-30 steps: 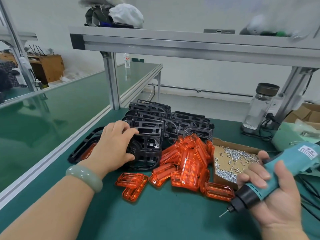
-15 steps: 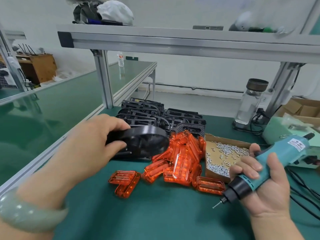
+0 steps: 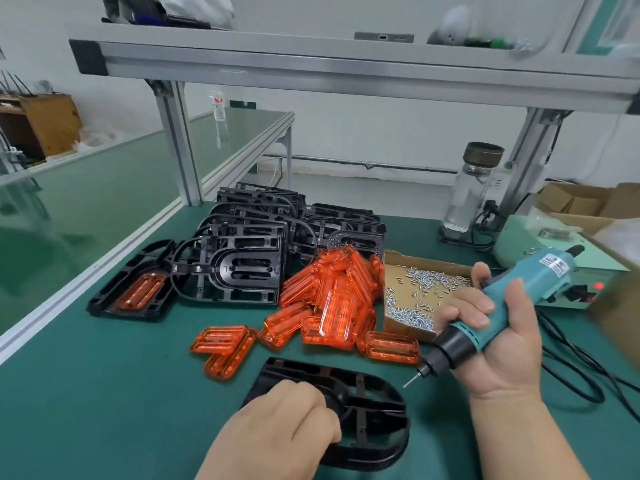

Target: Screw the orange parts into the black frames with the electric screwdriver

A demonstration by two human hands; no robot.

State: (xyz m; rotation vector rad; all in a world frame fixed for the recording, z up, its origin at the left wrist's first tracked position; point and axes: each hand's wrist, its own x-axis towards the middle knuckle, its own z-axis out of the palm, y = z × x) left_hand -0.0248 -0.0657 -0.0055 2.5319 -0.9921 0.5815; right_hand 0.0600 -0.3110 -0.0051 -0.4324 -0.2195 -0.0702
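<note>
My left hand (image 3: 287,420) grips a black frame (image 3: 370,410) lying on the green mat near the front edge. My right hand (image 3: 498,341) holds the teal electric screwdriver (image 3: 502,306), its bit pointing down-left just above the frame's right end. A heap of orange parts (image 3: 332,299) lies in the middle, with two loose orange parts (image 3: 221,344) at its left. Behind it stands a stack of black frames (image 3: 249,244). At the left, one black frame with an orange part in it (image 3: 135,292) lies flat.
A cardboard box of small screws (image 3: 415,289) sits right of the orange heap. Behind it are a glass bottle (image 3: 471,188), a pale green power unit (image 3: 554,251) and black cables (image 3: 588,372). An aluminium post (image 3: 176,143) and an overhead shelf (image 3: 346,60) frame the bench.
My left hand has carried a black frame from the stack down to the front of the mat. The right hand with the screwdriver has stayed at the right.
</note>
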